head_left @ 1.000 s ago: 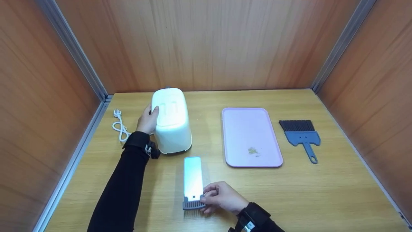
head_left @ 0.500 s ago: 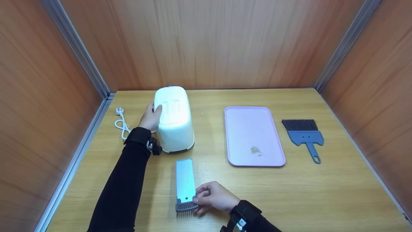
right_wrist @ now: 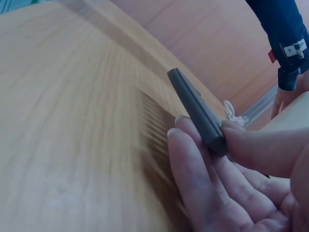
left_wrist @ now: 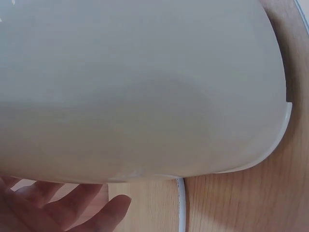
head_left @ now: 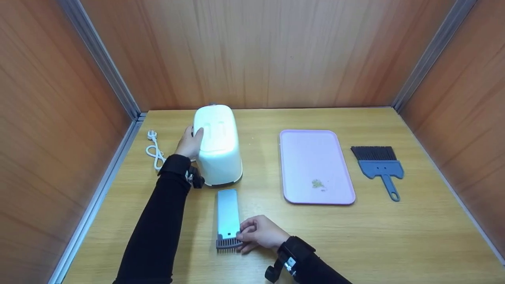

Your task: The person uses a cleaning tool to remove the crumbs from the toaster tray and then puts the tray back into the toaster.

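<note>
A white toaster [head_left: 217,157] stands on the left half of the table. My left hand [head_left: 190,144] holds its left side, thumb lying over the top edge; in the left wrist view, fingers [left_wrist: 104,212] show beside the pale toaster wall [left_wrist: 145,87]. In front of the toaster, my right hand [head_left: 263,233] pinches a crumb tray [head_left: 227,211] by its grey slotted handle. The tray is a long shiny plate, its far end close to the toaster's near bottom edge. Thumb and fingers squeeze the handle's end [right_wrist: 195,108] above its striped shadow in the right wrist view.
To the right lies a pink tray [head_left: 311,157] with a small heap of crumbs [head_left: 317,184] on it. Beyond it is a blue brush [head_left: 380,167] with dark bristles. The toaster's white cord and plug [head_left: 154,146] lie at the left. Wooden panels surround the table.
My right hand has brought the crumb tray leftward, more in line with the toaster, then slightly forward. The left hand keeps its hold. The head view has shifted a little.
</note>
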The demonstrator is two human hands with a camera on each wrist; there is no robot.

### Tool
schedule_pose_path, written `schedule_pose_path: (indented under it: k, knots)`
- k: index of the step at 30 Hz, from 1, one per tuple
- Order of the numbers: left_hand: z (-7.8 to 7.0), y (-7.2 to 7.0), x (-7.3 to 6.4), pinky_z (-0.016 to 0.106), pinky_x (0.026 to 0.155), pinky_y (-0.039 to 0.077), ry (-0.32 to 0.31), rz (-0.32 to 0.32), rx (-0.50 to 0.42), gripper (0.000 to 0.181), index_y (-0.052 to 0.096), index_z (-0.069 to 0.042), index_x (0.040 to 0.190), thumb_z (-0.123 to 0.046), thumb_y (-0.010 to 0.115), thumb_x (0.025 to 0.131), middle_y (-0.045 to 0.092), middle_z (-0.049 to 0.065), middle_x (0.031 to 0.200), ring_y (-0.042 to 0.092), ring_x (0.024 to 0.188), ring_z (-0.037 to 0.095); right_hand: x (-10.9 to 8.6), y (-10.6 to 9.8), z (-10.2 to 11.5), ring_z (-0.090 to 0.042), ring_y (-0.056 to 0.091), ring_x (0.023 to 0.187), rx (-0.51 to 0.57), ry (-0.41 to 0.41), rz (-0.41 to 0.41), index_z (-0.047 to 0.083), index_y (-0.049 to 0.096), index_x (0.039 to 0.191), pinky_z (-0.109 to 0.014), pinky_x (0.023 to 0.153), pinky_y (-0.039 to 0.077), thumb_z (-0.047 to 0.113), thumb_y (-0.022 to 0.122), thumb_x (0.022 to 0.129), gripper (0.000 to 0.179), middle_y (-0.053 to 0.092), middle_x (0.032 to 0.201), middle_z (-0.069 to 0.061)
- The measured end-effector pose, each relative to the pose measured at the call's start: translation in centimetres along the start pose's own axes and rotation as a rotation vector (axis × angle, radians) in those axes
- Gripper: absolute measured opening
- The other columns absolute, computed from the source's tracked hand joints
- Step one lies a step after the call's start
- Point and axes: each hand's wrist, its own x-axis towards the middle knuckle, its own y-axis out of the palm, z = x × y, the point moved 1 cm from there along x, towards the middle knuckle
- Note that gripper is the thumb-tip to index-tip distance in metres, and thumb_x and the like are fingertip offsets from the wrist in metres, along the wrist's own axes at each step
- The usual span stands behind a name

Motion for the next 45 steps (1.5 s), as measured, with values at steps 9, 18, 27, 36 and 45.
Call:
schedule_pose_path:
  k: [9, 18, 27, 36, 45]
  knots:
    - [0.1, 0.2, -0.1, 0.052, 0.13, 0.022, -0.017, -0.013, -0.014, 0.072, -0.001, -0.009, 0.172, -0.045, 0.029, 0.116, 0.01, 0.02, 0.177, 0.018, 0.161, 0.04, 1.2, 0.2, 0.6, -0.02, 0.075, 0.07, -0.034, 0.006, -0.013, -0.007, 0.065, 0.111, -0.034, 0.068, 0.065, -0.006, 0.072, 0.097, 0.015, 0.075, 0.088, -0.014]
    - [0.2, 0.4, 0.0, 0.052, 0.13, 0.02, -0.013, -0.011, -0.014, 0.072, 0.0, -0.009, 0.171, -0.045, 0.028, 0.116, 0.009, 0.021, 0.177, 0.016, 0.161, 0.04, 1.8, 0.3, 0.9, -0.023, 0.076, 0.073, -0.029, -0.009, -0.024, -0.007, 0.065, 0.11, -0.035, 0.068, 0.065, -0.007, 0.071, 0.097, 0.014, 0.076, 0.088, -0.015]
    - [0.0, 0.4, -0.1, 0.051, 0.131, 0.019, -0.008, -0.009, -0.023, 0.071, 0.001, -0.009, 0.171, -0.044, 0.03, 0.116, 0.009, 0.019, 0.177, 0.014, 0.162, 0.039, 2.3, 0.4, 1.0, -0.025, 0.078, 0.075, -0.034, -0.002, -0.036, -0.008, 0.065, 0.108, -0.035, 0.069, 0.066, -0.008, 0.069, 0.098, 0.011, 0.075, 0.092, -0.018]
    - [0.0, 0.5, -0.2, 0.051, 0.13, 0.022, -0.02, -0.019, -0.027, 0.071, 0.003, -0.009, 0.172, -0.044, 0.03, 0.116, 0.013, 0.02, 0.177, 0.019, 0.161, 0.039, 2.8, 0.2, 1.5, -0.027, 0.079, 0.08, -0.043, 0.004, -0.068, -0.01, 0.064, 0.117, -0.033, 0.07, 0.065, -0.008, 0.069, 0.099, 0.019, 0.075, 0.097, -0.02]
    - [0.1, 0.5, -0.2, 0.05, 0.13, 0.021, -0.018, -0.017, -0.034, 0.072, 0.002, -0.009, 0.172, -0.045, 0.03, 0.116, 0.012, 0.021, 0.177, 0.018, 0.161, 0.039, 3.7, -0.2, 2.3, -0.029, 0.079, 0.085, -0.039, 0.033, -0.109, -0.011, 0.064, 0.122, -0.034, 0.072, 0.066, -0.008, 0.068, 0.1, 0.023, 0.076, 0.1, -0.021]
